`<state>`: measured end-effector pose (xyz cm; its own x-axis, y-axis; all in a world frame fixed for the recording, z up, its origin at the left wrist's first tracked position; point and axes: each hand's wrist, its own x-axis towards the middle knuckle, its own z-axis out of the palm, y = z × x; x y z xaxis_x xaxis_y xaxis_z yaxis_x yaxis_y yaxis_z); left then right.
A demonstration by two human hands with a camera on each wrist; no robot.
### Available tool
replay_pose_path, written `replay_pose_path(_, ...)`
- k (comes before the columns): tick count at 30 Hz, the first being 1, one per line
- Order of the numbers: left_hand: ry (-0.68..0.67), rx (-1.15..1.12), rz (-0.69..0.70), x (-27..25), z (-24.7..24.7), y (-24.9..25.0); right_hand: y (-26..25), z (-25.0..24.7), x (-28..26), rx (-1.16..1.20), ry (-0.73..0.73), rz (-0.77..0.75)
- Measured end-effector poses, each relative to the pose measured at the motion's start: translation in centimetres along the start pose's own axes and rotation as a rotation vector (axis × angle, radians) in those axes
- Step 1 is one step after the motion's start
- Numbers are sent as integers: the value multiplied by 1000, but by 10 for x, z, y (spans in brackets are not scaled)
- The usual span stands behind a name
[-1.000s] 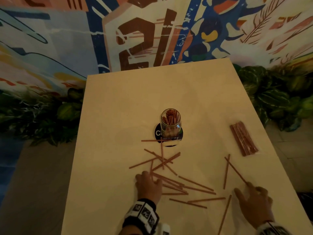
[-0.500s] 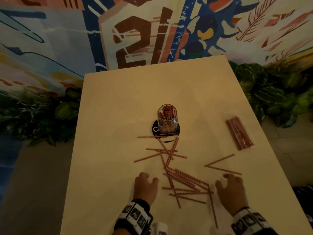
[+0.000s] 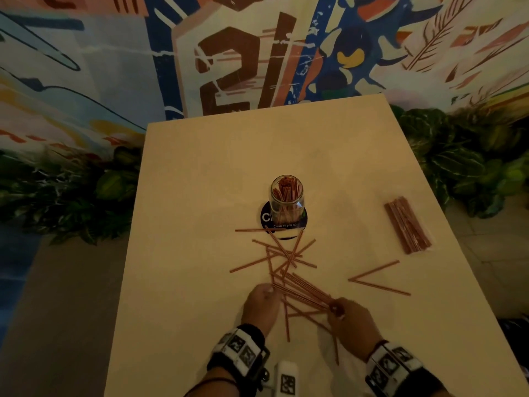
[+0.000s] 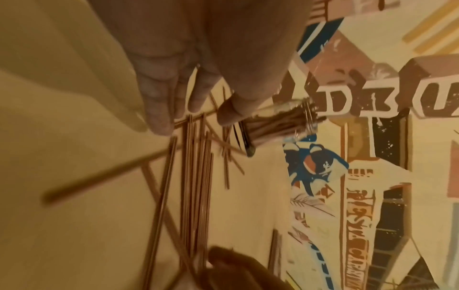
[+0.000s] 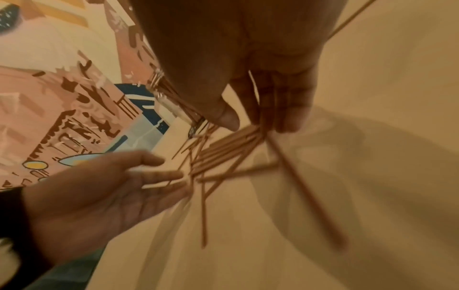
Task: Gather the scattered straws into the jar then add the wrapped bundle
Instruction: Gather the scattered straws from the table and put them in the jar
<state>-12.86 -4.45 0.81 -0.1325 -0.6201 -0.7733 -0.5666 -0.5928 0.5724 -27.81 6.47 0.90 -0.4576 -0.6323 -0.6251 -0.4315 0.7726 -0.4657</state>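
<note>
A glass jar (image 3: 286, 196) with several brown straws in it stands upright on a dark coaster (image 3: 266, 217) mid-table. Loose straws (image 3: 300, 290) lie in front of it, many pushed together into a rough sheaf. My right hand (image 3: 335, 306) grips the sheaf's right end between thumb and curled fingers, as the right wrist view shows (image 5: 248, 121). My left hand (image 3: 267, 290) is at the sheaf's left end, its straight fingers (image 5: 159, 172) touching the straw tips. The wrapped bundle (image 3: 406, 224) lies flat on the table's right side, apart from both hands.
Two stray straws (image 3: 375, 270) form a V right of the pile. More crossed straws (image 3: 283, 253) lie between the sheaf and the coaster. The beige table (image 3: 200, 196) is flanked by leafy plants (image 3: 472, 167) and backed by a painted wall.
Both hands have swept inward, pushing the near straws together into a sheaf. The right hand has closed on its right end; the left hand has come against the left end.
</note>
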Motion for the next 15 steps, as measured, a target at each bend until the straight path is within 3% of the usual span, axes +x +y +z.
replay_pose_path(3,102,-2,-15,10,-19,1,15,-34,21,-97,151,-71)
replay_pose_path(7,10,20,-160,0,-15,-4,37,-66,41,-343,68,-35)
replay_pose_path(15,-137,-181,-134,-19,35,10,52,-24,23,-339,167,-146)
